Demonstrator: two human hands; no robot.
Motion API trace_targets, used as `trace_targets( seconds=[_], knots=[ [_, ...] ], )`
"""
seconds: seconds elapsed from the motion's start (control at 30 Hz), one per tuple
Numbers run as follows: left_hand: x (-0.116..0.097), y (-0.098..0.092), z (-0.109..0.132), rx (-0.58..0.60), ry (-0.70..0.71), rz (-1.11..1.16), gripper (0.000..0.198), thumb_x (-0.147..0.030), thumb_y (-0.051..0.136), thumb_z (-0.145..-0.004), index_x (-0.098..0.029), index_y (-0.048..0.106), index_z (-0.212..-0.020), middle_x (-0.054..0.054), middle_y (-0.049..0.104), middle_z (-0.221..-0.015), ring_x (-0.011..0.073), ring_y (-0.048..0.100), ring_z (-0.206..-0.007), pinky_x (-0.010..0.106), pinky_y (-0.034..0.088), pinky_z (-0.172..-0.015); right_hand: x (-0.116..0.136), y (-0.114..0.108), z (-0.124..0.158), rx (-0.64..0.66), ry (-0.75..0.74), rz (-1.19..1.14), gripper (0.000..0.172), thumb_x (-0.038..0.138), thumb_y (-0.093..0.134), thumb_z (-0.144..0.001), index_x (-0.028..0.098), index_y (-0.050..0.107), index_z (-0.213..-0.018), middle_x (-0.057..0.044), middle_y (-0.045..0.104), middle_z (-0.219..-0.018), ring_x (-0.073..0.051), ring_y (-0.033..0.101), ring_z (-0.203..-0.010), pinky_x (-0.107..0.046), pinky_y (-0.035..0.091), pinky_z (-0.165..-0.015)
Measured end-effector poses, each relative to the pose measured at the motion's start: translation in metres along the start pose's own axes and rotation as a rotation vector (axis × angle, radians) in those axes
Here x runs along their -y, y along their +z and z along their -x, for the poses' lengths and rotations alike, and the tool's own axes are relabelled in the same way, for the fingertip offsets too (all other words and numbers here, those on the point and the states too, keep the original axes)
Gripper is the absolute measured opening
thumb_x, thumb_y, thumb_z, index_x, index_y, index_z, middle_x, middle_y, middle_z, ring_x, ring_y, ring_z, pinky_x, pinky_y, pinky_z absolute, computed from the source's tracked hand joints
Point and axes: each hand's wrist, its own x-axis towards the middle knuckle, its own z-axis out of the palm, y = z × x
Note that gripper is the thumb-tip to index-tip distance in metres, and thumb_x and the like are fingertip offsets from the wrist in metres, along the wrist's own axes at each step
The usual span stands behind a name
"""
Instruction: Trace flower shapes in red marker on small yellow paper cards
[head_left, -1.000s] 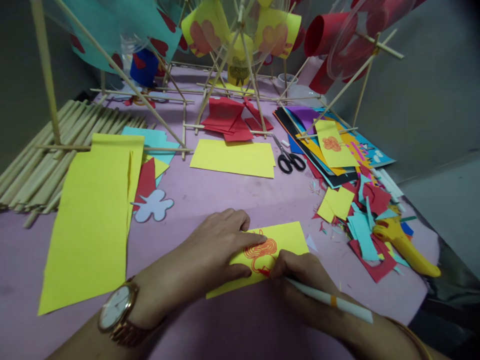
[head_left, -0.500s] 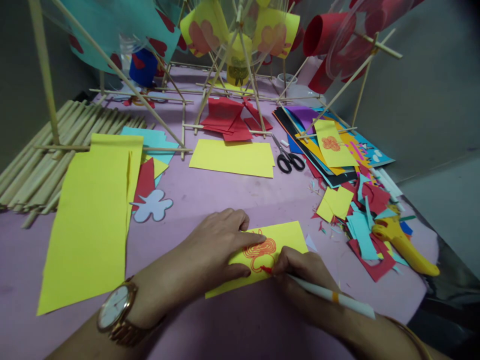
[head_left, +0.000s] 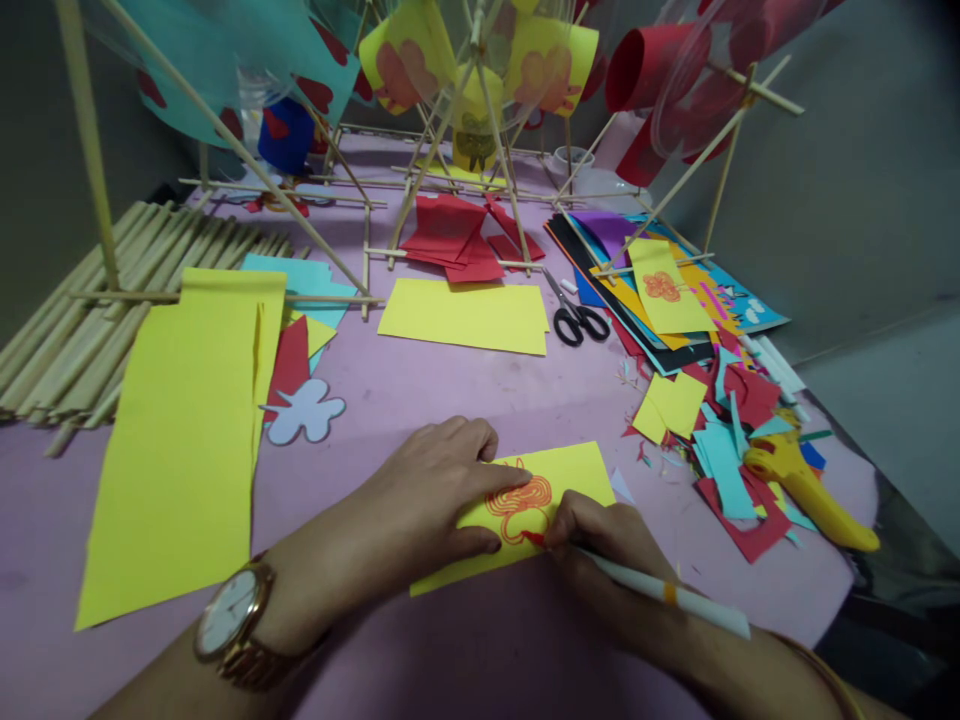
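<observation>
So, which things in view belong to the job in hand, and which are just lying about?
In use:
white-barrelled, red-tipped marker, in the right hand
small yellow paper rectangle with orange drawing, under the left hand

Apparently lying about:
black-handled metal scissors
curved yellow plastic tool
turquoise paper scraps
piled pale wooden sticks
pale butterfly-shaped cutout

Drawing partly under left fingers

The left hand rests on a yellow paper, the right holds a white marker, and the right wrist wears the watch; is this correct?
Not quite: the watch is on the left wrist, as the head view shows. The left hand rests on the yellow paper and the right hand holds the white marker.
</observation>
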Motion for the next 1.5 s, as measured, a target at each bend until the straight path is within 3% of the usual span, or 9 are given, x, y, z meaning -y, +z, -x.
trace_targets(
  seconds=[0.2, 0.37, 0.53, 0.87, 1.5],
  knots=[
    [0.0021, 0.0023, -0.0019, -0.019, 0.016, -0.005, 0.055, -0.033, 0.074, -0.072, -0.037, 0.052, -0.123, 0.002, 0.050, -0.104, 0.0229, 0.047, -0.095, 0.033, 0.034, -0.075, 0.0033, -0.0010, -0.0013, -0.068, 0.003, -0.028, 0.018, 0.006, 0.044, -0.075, 0.023, 0.044, -0.068, 0.009, 0.042, -0.051, -0.009, 0.033, -0.043, -0.018, 0.026, -0.040],
    [0.0019, 0.0025, -0.0020, -0.018, 0.010, -0.004, 0.054, -0.032, 0.075, -0.071, -0.037, 0.053, -0.121, 0.002, 0.050, -0.103, 0.0229, 0.047, -0.093, 0.033, 0.034, -0.074, 0.0056, -0.0018, -0.0024, -0.054, -0.039, 0.015, 0.017, 0.006, 0.044, -0.078, 0.023, 0.046, -0.073, 0.008, 0.048, -0.057, -0.008, 0.038, -0.047, -0.017, 0.028, -0.043],
    [0.0015, 0.0031, -0.0012, -0.028, 0.014, -0.014, 0.056, -0.033, 0.075, -0.071, -0.037, 0.053, -0.122, 0.002, 0.050, -0.103, 0.0230, 0.047, -0.093, 0.033, 0.033, -0.074, 0.0052, -0.0014, -0.0033, -0.057, -0.033, 0.049, 0.016, 0.008, 0.045, -0.080, 0.023, 0.046, -0.074, 0.008, 0.045, -0.056, -0.008, 0.036, -0.046, -0.018, 0.027, -0.042],
    [0.0039, 0.0066, -0.0002, -0.052, 0.036, -0.008, 0.055, -0.033, 0.075, -0.072, -0.038, 0.051, -0.122, 0.002, 0.048, -0.103, 0.0227, 0.046, -0.093, 0.033, 0.032, -0.074, 0.0056, 0.0000, -0.0027, -0.055, -0.068, 0.108, 0.019, 0.004, 0.043, -0.075, 0.022, 0.045, -0.073, 0.009, 0.041, -0.054, -0.007, 0.036, -0.042, -0.016, 0.025, -0.041],
    [0.0022, 0.0042, -0.0011, -0.026, 0.023, -0.005, 0.055, -0.030, 0.075, -0.072, -0.038, 0.051, -0.121, 0.001, 0.048, -0.102, 0.0221, 0.046, -0.094, 0.033, 0.033, -0.074, 0.0074, 0.0017, -0.0081, -0.007, -0.097, 0.092, 0.018, 0.004, 0.043, -0.071, 0.022, 0.046, -0.070, 0.008, 0.047, -0.058, -0.006, 0.038, -0.046, -0.016, 0.028, -0.044]
  ],
)
